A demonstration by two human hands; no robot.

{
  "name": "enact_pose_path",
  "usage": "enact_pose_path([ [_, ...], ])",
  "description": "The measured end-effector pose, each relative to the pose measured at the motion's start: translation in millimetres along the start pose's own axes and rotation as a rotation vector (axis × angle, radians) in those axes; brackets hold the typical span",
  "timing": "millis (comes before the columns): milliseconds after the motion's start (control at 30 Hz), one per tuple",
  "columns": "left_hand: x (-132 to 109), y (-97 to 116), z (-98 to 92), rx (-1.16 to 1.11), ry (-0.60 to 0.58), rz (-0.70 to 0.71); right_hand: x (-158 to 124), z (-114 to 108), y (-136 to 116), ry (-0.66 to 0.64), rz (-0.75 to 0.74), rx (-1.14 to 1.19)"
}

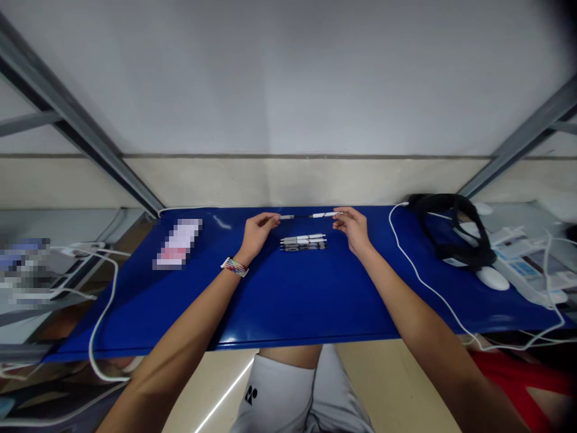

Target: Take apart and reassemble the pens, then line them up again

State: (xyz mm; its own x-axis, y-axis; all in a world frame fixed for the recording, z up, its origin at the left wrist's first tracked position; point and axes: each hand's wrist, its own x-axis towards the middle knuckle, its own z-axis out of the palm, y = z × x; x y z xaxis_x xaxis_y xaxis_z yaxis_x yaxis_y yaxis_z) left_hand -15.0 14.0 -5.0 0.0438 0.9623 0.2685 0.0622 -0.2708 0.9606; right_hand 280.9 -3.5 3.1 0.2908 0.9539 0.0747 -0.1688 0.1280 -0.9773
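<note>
Above the far part of the blue tabletop (pixel 288 288), my left hand (pixel 259 231) pinches the grey front section of a pen (pixel 286 217). Facing it, my right hand (pixel 354 227) holds a white pen barrel (pixel 323 214) between thumb and fingers. A thin dark refill (pixel 303 216) shows in the gap between the two pen parts, roughly in line with both. Just nearer to me, several pens (pixel 303 242) lie side by side, some white and some dark, their tips pointing left. A multicoloured band (pixel 235 266) circles my left wrist.
A blurred-out pink and white rectangle (pixel 178 243) lies at the left. On the right are a black headset (pixel 451 231) with a strap, a white controller (pixel 493 278) and a white cable (pixel 417 273). Grey metal posts (pixel 90 108) frame the table before a wall.
</note>
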Motion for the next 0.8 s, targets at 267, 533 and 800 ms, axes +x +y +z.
enact_pose_path([
  [267,-1,-4,2.6,-0.01,-0.036,-0.004,-3,2,-1,-0.04,0.004,-0.005],
  [533,-6,4,6.4,0.084,-0.113,0.032,-11,8,-1,-0.201,-0.01,-0.043],
  [800,-10,12,7.0,0.251,-0.149,0.073,-14,11,2,-0.315,-0.034,-0.054],
])
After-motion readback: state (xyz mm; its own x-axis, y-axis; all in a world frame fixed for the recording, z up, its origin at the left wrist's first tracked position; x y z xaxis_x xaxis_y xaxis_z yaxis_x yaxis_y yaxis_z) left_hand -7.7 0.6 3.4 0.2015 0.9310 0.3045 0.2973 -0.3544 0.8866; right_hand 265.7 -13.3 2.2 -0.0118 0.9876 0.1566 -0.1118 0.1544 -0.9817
